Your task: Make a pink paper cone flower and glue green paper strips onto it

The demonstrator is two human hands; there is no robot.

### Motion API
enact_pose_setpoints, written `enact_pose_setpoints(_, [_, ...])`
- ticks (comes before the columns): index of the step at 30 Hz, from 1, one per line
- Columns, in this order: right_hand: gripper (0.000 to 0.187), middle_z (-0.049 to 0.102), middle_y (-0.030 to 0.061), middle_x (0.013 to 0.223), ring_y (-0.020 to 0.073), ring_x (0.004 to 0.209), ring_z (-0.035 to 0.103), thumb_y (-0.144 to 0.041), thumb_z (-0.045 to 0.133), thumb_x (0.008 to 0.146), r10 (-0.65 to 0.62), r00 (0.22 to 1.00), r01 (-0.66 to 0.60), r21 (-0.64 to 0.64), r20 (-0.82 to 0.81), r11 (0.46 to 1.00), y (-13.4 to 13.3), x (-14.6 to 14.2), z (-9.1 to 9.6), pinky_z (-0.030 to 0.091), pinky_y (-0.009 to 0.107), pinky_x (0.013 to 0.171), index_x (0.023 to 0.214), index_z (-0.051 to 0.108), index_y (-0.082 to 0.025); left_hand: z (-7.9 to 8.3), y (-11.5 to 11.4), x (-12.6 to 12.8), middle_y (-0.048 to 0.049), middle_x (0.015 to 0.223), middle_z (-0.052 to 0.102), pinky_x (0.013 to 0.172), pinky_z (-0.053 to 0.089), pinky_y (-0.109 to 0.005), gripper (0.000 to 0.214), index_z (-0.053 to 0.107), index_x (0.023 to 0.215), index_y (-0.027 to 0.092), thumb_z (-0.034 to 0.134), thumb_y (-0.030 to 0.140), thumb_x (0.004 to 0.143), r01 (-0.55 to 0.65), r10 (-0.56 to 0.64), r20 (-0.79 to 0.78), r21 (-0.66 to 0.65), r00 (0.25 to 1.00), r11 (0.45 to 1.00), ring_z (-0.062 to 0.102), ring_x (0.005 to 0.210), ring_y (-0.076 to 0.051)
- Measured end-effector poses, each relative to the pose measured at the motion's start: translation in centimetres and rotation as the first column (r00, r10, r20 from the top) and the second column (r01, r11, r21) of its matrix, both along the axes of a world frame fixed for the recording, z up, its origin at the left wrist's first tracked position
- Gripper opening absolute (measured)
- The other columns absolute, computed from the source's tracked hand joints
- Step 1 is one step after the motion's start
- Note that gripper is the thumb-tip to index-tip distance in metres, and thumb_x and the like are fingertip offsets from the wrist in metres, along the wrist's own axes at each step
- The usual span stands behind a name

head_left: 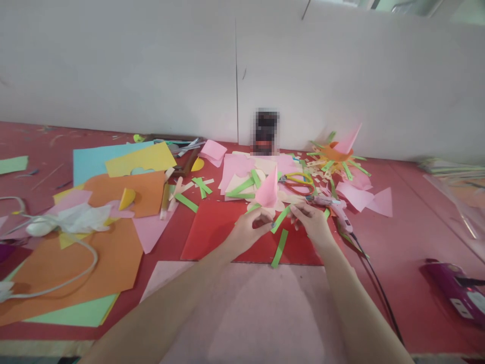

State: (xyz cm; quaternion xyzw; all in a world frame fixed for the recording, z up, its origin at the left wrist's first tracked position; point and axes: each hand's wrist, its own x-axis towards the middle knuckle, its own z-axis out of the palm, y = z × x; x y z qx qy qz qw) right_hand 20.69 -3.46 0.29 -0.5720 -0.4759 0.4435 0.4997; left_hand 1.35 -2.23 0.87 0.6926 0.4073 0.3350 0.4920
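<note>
Item 1: green paper strip (281,219). Narrow, flat, bright green, uncreased where visible. It runs on a slant, upper end toward 1 o'clock, lower end toward 7 o'clock. The left hand (250,228) pinches the lower end and the right hand (312,223) pinches the upper end. It lies over the far edge of the red sheet (220,230).

Item 2: pink paper cone (268,191). Rolled, pale pink, tip up and leaning slightly toward 1 o'clock. It stands at 11 o'clock from the strip, base at the left hand's fingertips; contact cannot be confirmed.
</note>
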Motion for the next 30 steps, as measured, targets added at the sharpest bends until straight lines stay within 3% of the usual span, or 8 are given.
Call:
enact_pose_setpoints(4, [0.029,0.059,0.0015,0.065,0.0123,0.054,0.052,-0.048,0.062,0.071,0.030,1.000,-0.030,-0.004,0.000,1.000,-0.1,-0.2,-0.1,0.044,0.024,0.042,0.073,0.063,-0.019,-0.4,-0.1,0.0,0.0006,0.081,0.064,0.074,0.047,-0.028,0.004,0.059,0.079,0.020,0.057,0.019,0.076,0.053,-0.052,-0.023,0.062,0.998,0.997,0.059,0.077,-0.013])
enact_pose_setpoints(10, [0.031,0.059,0.0010,0.067,0.0131,0.055,0.052,-0.049,0.066,0.066,-0.049,0.999,0.048,-0.015,-0.020,0.999,-0.2,-0.4,0.1,0.048,0.028,0.048,0.076,0.065,-0.019,-0.6,-0.1,0.0,0.0008,0.078,0.062,0.073,0.047,-0.028,0.004,0.058,0.077,0.020,0.056,0.017,0.076,0.048,-0.044,-0.045,0.098,0.998,0.994,0.058,0.075,-0.013])
enact_pose_setpoints(13, [0.029,0.062,0.0018,0.072,0.0134,0.056,0.053,-0.048,0.064,0.067,-0.080,0.994,0.079,0.020,0.077,0.997,-0.1,-0.5,-0.1,0.047,0.030,0.054,0.075,0.066,-0.020,-0.5,-0.2,0.1,0.0009,0.079,0.063,0.072,0.047,-0.027,0.003,0.058,0.077,0.020,0.057,0.018,0.076,0.074,-0.066,-0.076,0.099,0.995,0.992,0.058,0.075,-0.013])
enact_pose_setpoints(17, [0.022,0.065,0.0031,0.081,0.0167,0.075,0.057,-0.042,0.061,0.072,-0.086,0.955,0.043,0.154,0.285,0.987,0.0,-1.1,-0.4,0.046,0.030,0.069,0.076,0.068,-0.022,-0.3,-0.3,0.0,0.0022,0.078,0.063,0.069,0.045,-0.027,0.001,0.058,0.077,0.021,0.058,0.021,0.077,0.152,-0.118,-0.206,0.157,0.971,0.976,0.058,0.075,-0.014])
enact_pose_setpoints(20, [0.019,0.062,0.0022,0.079,0.0157,0.074,0.056,-0.040,0.060,0.074,-0.054,0.939,-0.015,0.196,0.341,0.980,0.2,-1.7,-0.7,0.044,0.028,0.069,0.074,0.068,-0.022,-0.4,-0.1,-0.2,0.0021,0.077,0.062,0.068,0.044,-0.028,0.004,0.057,0.075,0.021,0.060,0.023,0.078,0.123,-0.044,-0.290,0.261,0.956,0.957,0.056,0.075,-0.015])
enact_pose_setpoints(25, [0.019,0.060,0.0018,0.076,0.0157,0.073,0.054,-0.038,0.057,0.077,0.000,0.925,-0.096,0.233,0.381,0.968,0.7,-2.2,-1.3,0.042,0.028,0.070,0.073,0.068,-0.023,-0.8,0.6,-0.5,-0.0007,0.086,0.060,0.077,0.044,-0.033,0.008,0.055,0.076,0.020,0.063,0.020,0.077,-0.004,0.153,-0.300,0.444,0.941,0.896,0.055,0.084,-0.018])
enact_pose_setpoints(30, [0.019,0.059,0.0015,0.076,0.0156,0.073,0.055,-0.036,0.056,0.078,-0.002,0.905,-0.108,0.235,0.425,0.966,1.1,-2.1,-1.6,0.042,0.027,0.069,0.076,0.069,-0.023,-1.2,0.7,-0.5,-0.0026,0.094,0.057,0.080,0.044,-0.037,0.011,0.055,0.083,0.019,0.063,0.019,0.077,0.002,0.185,-0.352,0.470,0.917,0.883,0.053,0.090,-0.020])
